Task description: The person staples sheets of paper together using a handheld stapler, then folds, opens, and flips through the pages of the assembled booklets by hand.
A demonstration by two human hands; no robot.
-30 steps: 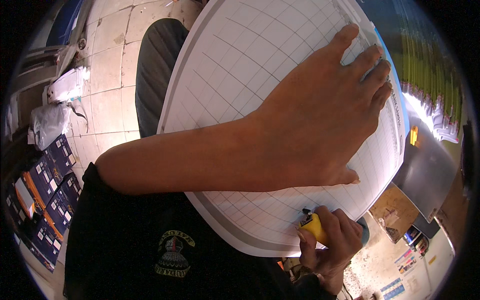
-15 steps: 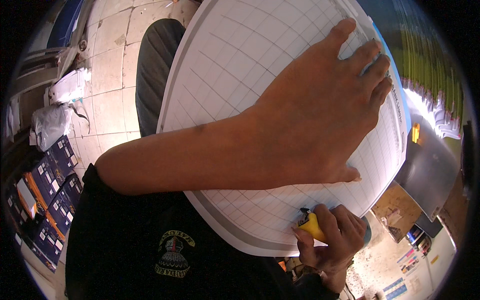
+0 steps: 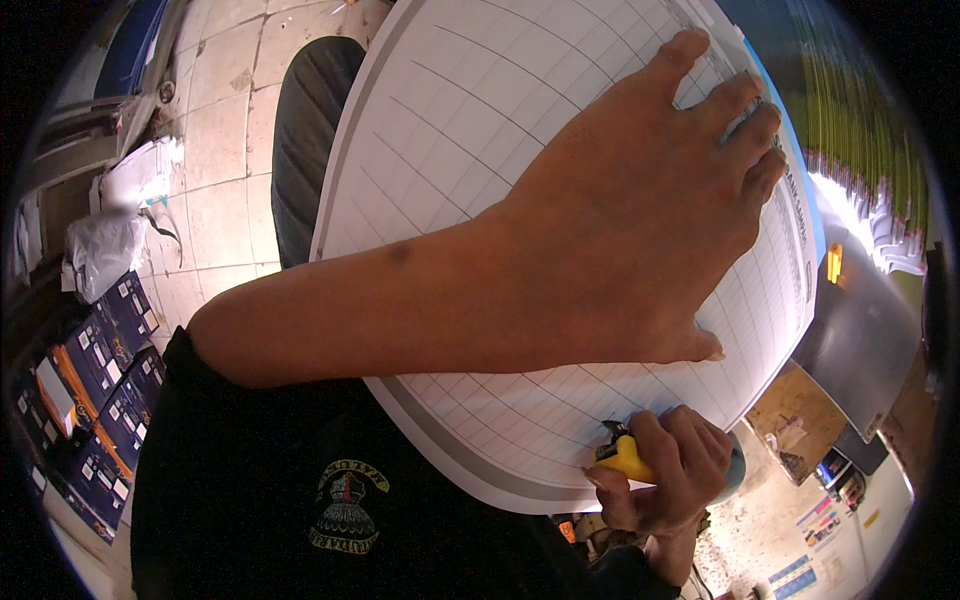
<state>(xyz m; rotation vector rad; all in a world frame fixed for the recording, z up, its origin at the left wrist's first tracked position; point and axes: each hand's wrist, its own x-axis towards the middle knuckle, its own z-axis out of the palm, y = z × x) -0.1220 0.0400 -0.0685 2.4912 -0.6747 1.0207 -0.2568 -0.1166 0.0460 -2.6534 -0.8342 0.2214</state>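
Across a large white grid-printed sheet point(image 3: 480, 110), my left hand point(image 3: 640, 220) lies palm down. Its fingers are spread, with the fingertips at the sheet's right edge, where a printed heading and a blue margin show. Below it, at the sheet's lower right edge, my right hand point(image 3: 690, 465) is closed around a small yellow hand tool with a dark tip point(image 3: 625, 458). The tool's dark end points over the sheet. The fingers hide most of its body, so its exact kind is unclear. A grey-white rounded border point(image 3: 440, 455) shows along the sheet's lower edge.
My trousered knee point(image 3: 310, 150) is beyond the sheet on the left, above a tiled floor point(image 3: 215, 150). Dark blue boxes point(image 3: 105, 365) are stacked at lower left near a plastic bag point(image 3: 105, 250). To the right are a dark panel point(image 3: 860, 340) and brown cardboard point(image 3: 795, 420).
The yellow tool has tilted slightly in my right hand and its dark tip has turned a little. The sheet and my left hand have shifted only slightly.
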